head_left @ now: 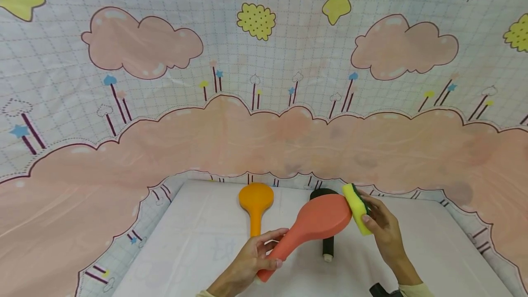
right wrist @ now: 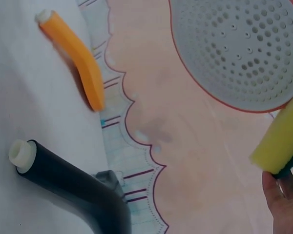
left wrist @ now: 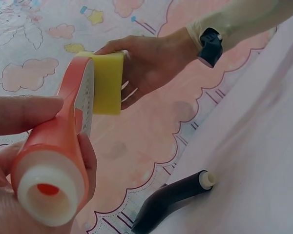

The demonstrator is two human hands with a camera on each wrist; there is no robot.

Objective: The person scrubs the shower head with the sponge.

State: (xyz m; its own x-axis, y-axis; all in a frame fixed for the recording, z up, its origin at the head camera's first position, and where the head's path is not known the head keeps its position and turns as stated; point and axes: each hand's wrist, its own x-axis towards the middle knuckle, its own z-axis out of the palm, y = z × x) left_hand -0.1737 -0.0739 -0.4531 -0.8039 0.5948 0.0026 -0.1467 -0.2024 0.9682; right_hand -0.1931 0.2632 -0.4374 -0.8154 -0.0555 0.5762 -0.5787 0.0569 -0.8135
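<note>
My left hand (head_left: 249, 260) grips the handle of a coral-red shower head (head_left: 323, 217), held up at a tilt over the white table. In the left wrist view the hollow white end of its handle faces the camera. The right wrist view shows its grey nozzle plate (right wrist: 244, 53), dotted with holes. A yellow sponge (head_left: 355, 207) with a dark green scouring side is pinched between the thumb and fingers of my right hand (head_left: 385, 228). The sponge's yellow side lies against the edge of the shower head.
An orange shower head (head_left: 256, 198) lies on the white table (head_left: 198, 233) to the left. Behind the red one is a black shower head (head_left: 328, 246), partly hidden. A cloth (head_left: 264, 145) printed with clouds and stars hangs behind the table.
</note>
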